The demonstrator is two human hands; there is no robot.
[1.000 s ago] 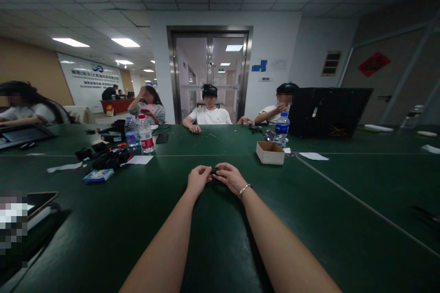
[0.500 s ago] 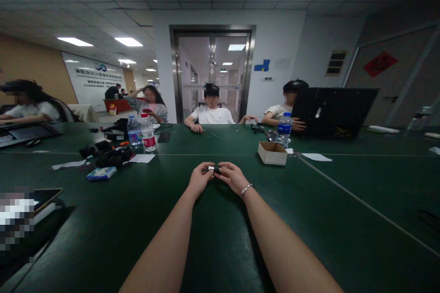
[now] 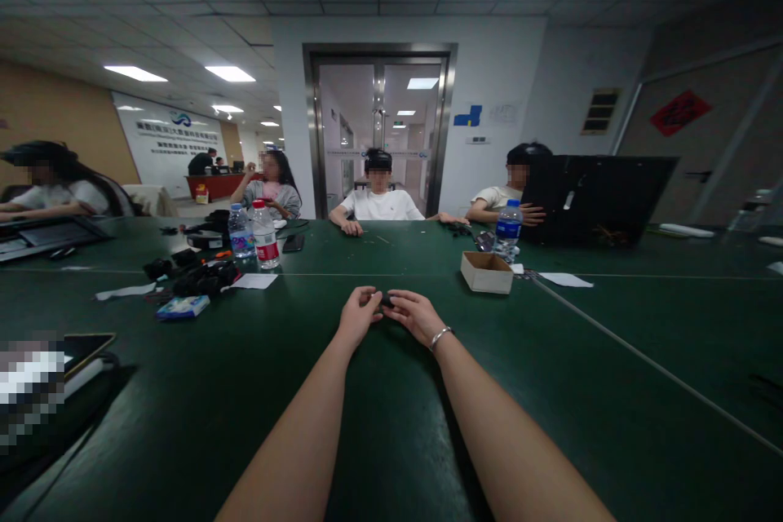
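Note:
Above the middle of the green table [image 3: 391, 440], my left hand [image 3: 360, 316] and my right hand [image 3: 417, 316] meet at a small black object [image 3: 387, 302]. My right hand pinches its right side between thumb and fingers. My left thumb and fingers close on the left end, covering most of it. The object's exact kind is too small to make out. A silver bracelet [image 3: 439, 337] circles my right wrist.
An open cardboard box [image 3: 486, 273] and a blue-labelled water bottle [image 3: 507, 232] stand right of my hands. To the left are two bottles, black gear [image 3: 201, 277] and a blue-white packet [image 3: 182, 307]. Several people sit around the table; one holds a large black case [image 3: 603, 200].
A silver part of the object, visible before, is now hidden behind my left fingers. My left thumb has shifted along it. Across the table, a seated person's hand no longer shows a small pale item.

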